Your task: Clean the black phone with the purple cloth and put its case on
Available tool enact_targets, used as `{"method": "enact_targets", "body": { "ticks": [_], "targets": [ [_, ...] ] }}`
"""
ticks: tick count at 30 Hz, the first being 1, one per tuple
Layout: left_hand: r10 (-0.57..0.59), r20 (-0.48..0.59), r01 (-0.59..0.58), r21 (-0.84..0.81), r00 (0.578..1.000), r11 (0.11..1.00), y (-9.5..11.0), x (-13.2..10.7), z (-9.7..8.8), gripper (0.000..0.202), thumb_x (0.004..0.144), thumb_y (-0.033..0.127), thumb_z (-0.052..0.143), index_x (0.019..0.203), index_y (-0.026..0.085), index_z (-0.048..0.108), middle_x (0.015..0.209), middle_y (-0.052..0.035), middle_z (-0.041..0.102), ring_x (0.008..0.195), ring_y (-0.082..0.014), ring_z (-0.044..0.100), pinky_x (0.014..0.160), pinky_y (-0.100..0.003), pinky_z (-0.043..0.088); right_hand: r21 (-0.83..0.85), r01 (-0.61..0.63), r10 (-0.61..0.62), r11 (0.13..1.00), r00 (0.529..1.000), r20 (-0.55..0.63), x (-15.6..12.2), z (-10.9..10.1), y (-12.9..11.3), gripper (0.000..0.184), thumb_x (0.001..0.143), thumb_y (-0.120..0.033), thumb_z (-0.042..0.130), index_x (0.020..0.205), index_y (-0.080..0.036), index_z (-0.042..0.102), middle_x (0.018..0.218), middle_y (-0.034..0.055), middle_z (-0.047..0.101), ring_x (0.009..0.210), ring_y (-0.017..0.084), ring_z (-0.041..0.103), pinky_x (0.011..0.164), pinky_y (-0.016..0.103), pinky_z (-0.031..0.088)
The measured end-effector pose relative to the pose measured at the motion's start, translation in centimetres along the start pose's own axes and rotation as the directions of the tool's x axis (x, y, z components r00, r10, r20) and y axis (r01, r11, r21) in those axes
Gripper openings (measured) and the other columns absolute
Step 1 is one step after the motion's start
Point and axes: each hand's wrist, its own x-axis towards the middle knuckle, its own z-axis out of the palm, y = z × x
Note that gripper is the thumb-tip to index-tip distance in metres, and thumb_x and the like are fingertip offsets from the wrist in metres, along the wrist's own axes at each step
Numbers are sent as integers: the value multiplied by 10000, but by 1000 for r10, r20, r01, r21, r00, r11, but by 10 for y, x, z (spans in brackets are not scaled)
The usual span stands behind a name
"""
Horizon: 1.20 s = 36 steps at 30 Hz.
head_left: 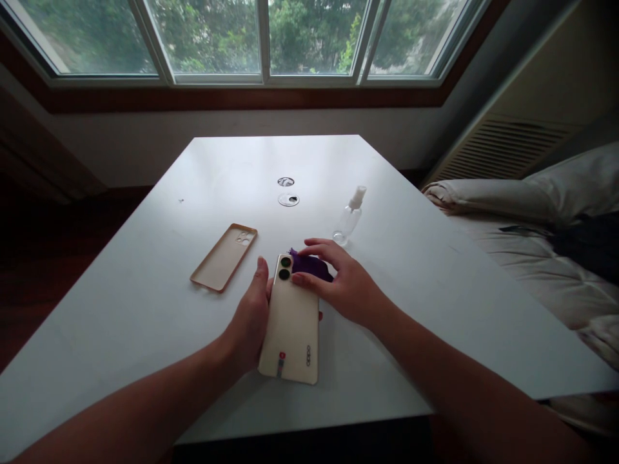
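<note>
A pale gold smartphone lies back side up in my left hand, which is closed around its left edge and underside. Two dark camera lenses show at its top left. My right hand is at the phone's upper right corner, closed on a purple cloth. The cloth bunches between thumb and fingers against the phone's top edge. To the left of the phone, an open phone case lies with its inside up. Beyond my right hand stands a clear spray bottle with a white cap.
The white table carries two round inserts near its middle, one of them a cable grommet. Right of the table is a bed with pale bedding. A window spans the far wall.
</note>
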Motion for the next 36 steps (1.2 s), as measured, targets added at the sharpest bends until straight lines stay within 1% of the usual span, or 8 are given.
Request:
{"method": "enact_targets", "body": {
  "ticks": [5, 8, 15, 21, 24, 29, 33, 36],
  "targets": [
    [76, 27, -74, -50, 997, 996, 3, 1, 3, 760, 966, 725, 331, 1346, 128, 608, 1021, -179, 741, 876, -295, 733, 768, -362, 570, -190, 163, -135, 968, 979, 151, -4, 2, -7, 620, 944, -571, 593, 1484, -271, 542, 1627, 39, 364, 1574, 312, 147, 1260, 544, 225],
    [134, 69, -126, -112, 989, 986, 2, 3, 5, 738, 983, 694, 339, 1414, 139, 563, 1131, -185, 725, 1004, -317, 718, 876, -402, 561, -260, 244, -178, 934, 951, 252, -6, 4, -9, 759, 919, -607, 610, 1550, -224, 434, 1655, 50, 254, 1577, 341, 69, 1272, 577, 153],
    [178, -10, -175, -244, 984, 954, 4, 8, 4, 743, 980, 668, 399, 1414, 88, 563, 1201, -207, 701, 1124, -320, 684, 1029, -432, 518, -108, 497, -388, 861, 779, 493, -9, 1, -21, 843, 877, -636, 654, 1539, -161, 441, 1603, 104, 340, 1528, 285, 287, 1303, 446, 152],
    [176, -106, -191, -157, 979, 969, 12, 5, 6, 773, 992, 676, 307, 1334, 58, 621, 1083, -201, 734, 1047, -319, 712, 981, -432, 551, 163, 604, -595, 780, 635, 493, -12, 0, -27, 329, 947, -390, 667, 1192, -188, 754, 1323, 90, 676, 1342, 217, 571, 1253, 370, 307],
    [229, -87, -243, -207, 969, 948, 12, 7, 3, 749, 994, 662, 327, 1355, 69, 610, 1114, -194, 731, 1049, -315, 710, 991, -430, 544, 83, 639, -617, 764, 689, 380, -10, 4, -19, 313, 967, -242, 621, 1256, -176, 720, 1323, 88, 675, 1289, 206, 618, 1220, 377, 382],
    [263, -45, -267, -234, 964, 935, 11, 8, -1, 720, 987, 665, 353, 1385, 117, 598, 1166, -181, 720, 1045, -316, 706, 965, -437, 547, -138, 488, -443, 862, 857, 264, -4, 7, -4, 475, 1002, -157, 449, 1465, -157, 555, 1556, 79, 447, 1497, 230, 364, 1248, 433, 346],
    [268, 1, -266, -137, 963, 954, 7, 6, -1, 700, 980, 679, 373, 1386, 153, 596, 1142, -161, 726, 1016, -304, 706, 907, -407, 555, -54, 254, -245, 966, 961, 128, -3, 9, 2, 583, 985, -294, 563, 1548, -197, 443, 1594, 69, 402, 1486, 261, 389, 1254, 450, 327],
    [270, 61, -273, 30, 961, 962, 1, 3, -4, 716, 945, 713, 447, 1351, 147, 614, 1090, -155, 731, 975, -292, 706, 836, -363, 556, 231, -20, 4, 973, 998, 67, -2, 12, 1, 765, 938, -356, 658, 1603, -198, 314, 1494, 109, 542, 1347, 281, 568, 1149, 470, 470]
  ]
}}
